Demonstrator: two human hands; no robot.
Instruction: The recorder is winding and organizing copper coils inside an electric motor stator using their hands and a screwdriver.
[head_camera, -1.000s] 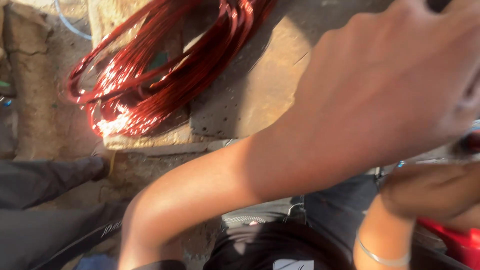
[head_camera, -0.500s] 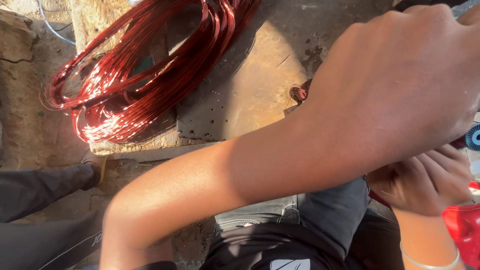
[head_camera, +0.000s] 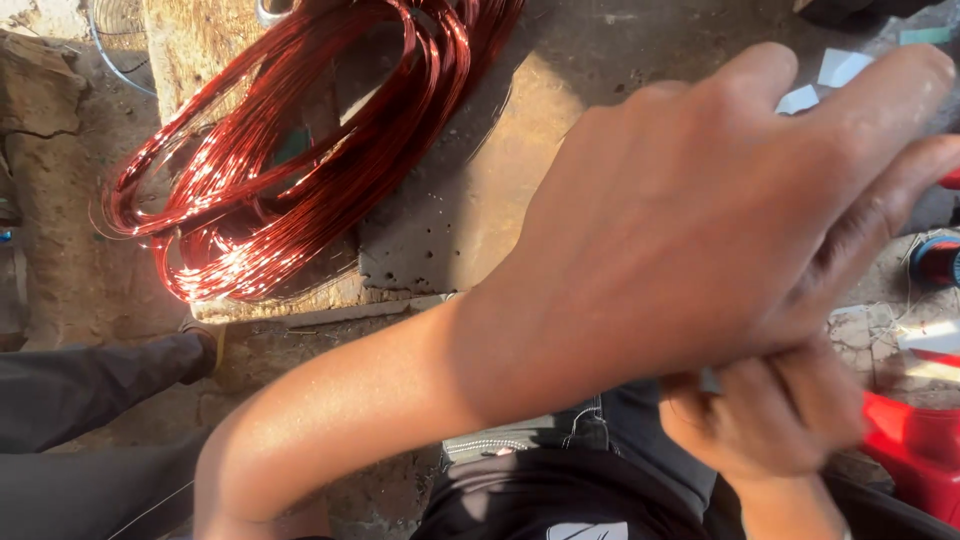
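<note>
In the head view, the left hand (head_camera: 720, 210) fills the right half of the picture, very close to the camera, back of the hand up, fingers stretched toward the right edge and curling down. Its forearm runs from the lower left across the middle. Compared with half a second ago it sits larger and further left in the frame, and the fingers reach over the other hand rather than beside it.

The right hand (head_camera: 765, 420) lies just beneath, knuckles bunched, pressed against the left hand's fingers. It appears closed on something small, but the left hand covers the spot, so I cannot tell what, if anything, either hand holds. The two hands now touch, where a second ago they were apart; the work between them seems to have come to a close-in, two-handed stage.

The coil of red enamelled wire (head_camera: 300, 160) rests on a worn slab (head_camera: 480, 200) on the floor, at its left end, well apart from both hands. A red plastic thing (head_camera: 915, 450) shows at the lower right, a dark trouser leg (head_camera: 80, 400) at the lower left.
</note>
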